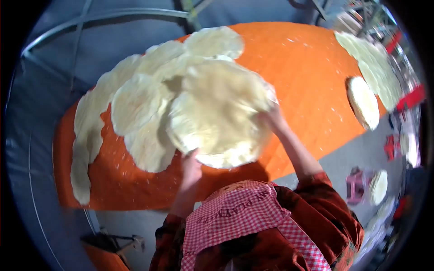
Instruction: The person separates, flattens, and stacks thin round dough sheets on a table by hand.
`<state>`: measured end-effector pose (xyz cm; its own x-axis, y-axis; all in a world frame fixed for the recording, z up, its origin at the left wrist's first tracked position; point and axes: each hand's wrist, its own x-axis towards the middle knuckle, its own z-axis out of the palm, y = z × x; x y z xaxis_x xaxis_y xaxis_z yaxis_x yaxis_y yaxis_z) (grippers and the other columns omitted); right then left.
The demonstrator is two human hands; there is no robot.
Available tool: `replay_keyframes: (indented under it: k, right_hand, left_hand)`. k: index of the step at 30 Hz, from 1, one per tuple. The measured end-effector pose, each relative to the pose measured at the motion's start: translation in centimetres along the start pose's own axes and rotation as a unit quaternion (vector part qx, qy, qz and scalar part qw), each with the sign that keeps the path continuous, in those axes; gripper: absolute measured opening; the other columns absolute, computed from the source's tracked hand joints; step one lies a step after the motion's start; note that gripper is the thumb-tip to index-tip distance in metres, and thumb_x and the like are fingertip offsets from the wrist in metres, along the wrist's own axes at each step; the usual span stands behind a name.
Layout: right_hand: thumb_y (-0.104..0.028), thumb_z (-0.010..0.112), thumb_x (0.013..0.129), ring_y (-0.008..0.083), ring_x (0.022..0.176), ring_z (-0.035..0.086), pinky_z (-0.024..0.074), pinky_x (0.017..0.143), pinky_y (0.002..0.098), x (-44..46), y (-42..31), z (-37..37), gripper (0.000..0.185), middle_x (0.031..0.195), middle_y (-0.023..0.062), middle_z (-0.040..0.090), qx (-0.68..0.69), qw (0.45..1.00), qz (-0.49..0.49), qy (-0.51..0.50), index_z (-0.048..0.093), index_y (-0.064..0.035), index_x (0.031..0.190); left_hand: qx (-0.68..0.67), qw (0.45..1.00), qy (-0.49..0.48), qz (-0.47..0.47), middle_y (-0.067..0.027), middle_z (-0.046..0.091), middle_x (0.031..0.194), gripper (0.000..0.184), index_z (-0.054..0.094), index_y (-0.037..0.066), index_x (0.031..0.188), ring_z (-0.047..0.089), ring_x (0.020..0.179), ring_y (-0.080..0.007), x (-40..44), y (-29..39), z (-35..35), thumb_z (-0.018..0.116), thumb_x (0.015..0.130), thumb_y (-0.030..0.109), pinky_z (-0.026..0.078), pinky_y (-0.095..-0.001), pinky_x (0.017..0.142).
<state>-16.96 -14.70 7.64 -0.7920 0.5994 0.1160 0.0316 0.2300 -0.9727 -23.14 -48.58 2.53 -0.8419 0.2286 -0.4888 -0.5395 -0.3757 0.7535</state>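
Note:
Between my hands, above the table, is a stack of large round flatbreads (221,104), pale with light brown patches and slightly blurred. My left hand (192,166) grips its near edge, thumb on top and the fingers mostly hidden beneath. On the right side, my right hand (272,116) clasps the rim; its fingertips are partly hidden. Several single flatbreads (137,101) lie overlapping on the orange tabletop (303,81) to the left and behind the stack. Some of them are covered by the stack.
At the table's right end lies another thick flatbread pile (364,103), beside a layer of overlapping sheets (373,63). A pink stool (355,187) stands on the floor at right, next to a round pale stack (379,187). Metal bars (113,16) run along the far side.

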Motion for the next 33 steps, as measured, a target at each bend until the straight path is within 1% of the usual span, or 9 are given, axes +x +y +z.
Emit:
replay_keyframes:
  k: [6,9,12,13,15,19,24,30,33]
  right_hand:
    - [0.003,0.068,0.070,0.0240,0.087,0.064,0.0536,0.074,0.0370,-7.8,15.0,-12.6,0.049,0.102,0.0105,0.065,0.114,0.932,0.345,-0.011,0.057,-0.0013,0.118]
    - [0.001,0.070,0.072,0.0253,0.099,0.061,0.0533,0.079,0.0384,-7.7,7.3,-11.8,0.055,0.112,0.0126,0.060,0.161,0.896,0.414,-0.001,0.051,-0.0009,0.123]
    - [-0.006,0.074,0.072,0.0256,0.103,0.056,0.0496,0.082,0.0373,-7.3,6.1,-9.5,0.055,0.114,0.0154,0.057,-0.409,0.900,-0.036,0.147,0.049,0.0005,0.121]
    - [-0.002,0.071,0.075,0.0266,0.110,0.052,0.0469,0.088,0.0378,-6.6,3.2,-6.8,0.050,0.117,0.0158,0.055,-0.265,0.953,-0.071,0.131,0.050,-0.0006,0.120]
    - [0.002,0.069,0.076,0.0205,0.093,0.061,0.0521,0.078,0.0315,-5.5,-3.9,1.0,0.042,0.107,0.0106,0.061,-0.086,0.993,0.074,-0.017,0.054,-0.0010,0.116]
    - [-0.002,0.064,0.079,0.0158,0.084,0.064,0.0518,0.076,0.0294,-0.7,-3.5,17.8,0.020,0.090,0.0098,0.066,0.032,0.947,-0.019,-0.320,0.062,0.0004,0.098]
    - [-0.027,0.070,0.073,0.0349,0.072,0.063,0.0501,0.069,0.0439,2.1,7.7,33.4,0.029,0.079,0.0197,0.065,-0.361,0.912,-0.079,-0.177,0.062,-0.0020,0.086]
    - [-0.019,0.068,0.076,0.0288,0.069,0.063,0.0492,0.061,0.0377,1.6,6.6,33.1,0.027,0.075,0.0163,0.064,-0.252,0.939,0.039,-0.232,0.061,0.0030,0.089]
    - [-0.014,0.067,0.079,0.0190,0.067,0.061,0.0467,0.057,0.0306,1.1,3.0,32.3,0.022,0.075,0.0084,0.063,-0.053,0.908,0.274,-0.313,0.063,0.0032,0.092]
  left_hand:
    - [0.097,0.990,-0.007,-0.102,-0.0087,0.060,0.104,0.034,0.054,0.005,0.112,0.060,0.090,-0.0185,-0.1,-7.4,2.5,0.068,0.080,0.008,0.054,-0.0351,0.070]
    - [0.044,0.996,0.074,-0.034,-0.0047,0.059,0.095,0.026,0.054,0.006,0.101,0.058,0.080,-0.0151,-1.9,-4.3,1.4,0.069,0.081,0.012,0.052,-0.0307,0.063]
    - [0.034,0.955,0.152,0.251,-0.0026,0.057,0.088,0.021,0.053,0.007,0.098,0.054,0.073,-0.0131,1.7,-3.2,-10.9,0.066,0.082,0.005,0.048,-0.0269,0.061]
    - [0.144,0.910,0.273,0.278,-0.0040,0.057,0.091,0.021,0.053,0.006,0.101,0.054,0.077,-0.0151,1.6,-1.1,-12.9,0.064,0.083,0.005,0.048,-0.0282,0.066]
    - [0.257,0.830,0.383,0.313,-0.0069,0.056,0.097,0.023,0.052,0.003,0.105,0.054,0.085,-0.0186,1.7,1.9,-15.9,0.061,0.084,0.006,0.047,-0.0307,0.074]
    - [0.357,0.814,0.260,0.378,-0.0133,0.055,0.107,0.030,0.051,0.001,0.112,0.054,0.097,-0.0253,5.1,6.7,-18.9,0.059,0.084,0.006,0.045,-0.0360,0.084]
    - [0.627,0.616,0.180,0.442,-0.0189,0.053,0.123,0.046,0.050,0.004,0.120,0.049,0.115,-0.0362,10.2,14.7,-14.3,0.062,0.076,0.010,0.039,-0.0449,0.097]
    - [0.822,0.443,0.177,0.312,-0.0065,0.038,0.145,0.055,0.047,0.013,0.134,0.028,0.139,-0.0256,17.8,19.5,-14.5,0.057,0.080,0.016,0.025,-0.0506,0.110]
    - [0.842,0.378,0.144,0.357,-0.0074,0.042,0.141,0.045,0.050,0.011,0.129,0.032,0.136,-0.0247,21.8,20.7,-15.8,0.051,0.084,0.013,0.033,-0.0491,0.105]
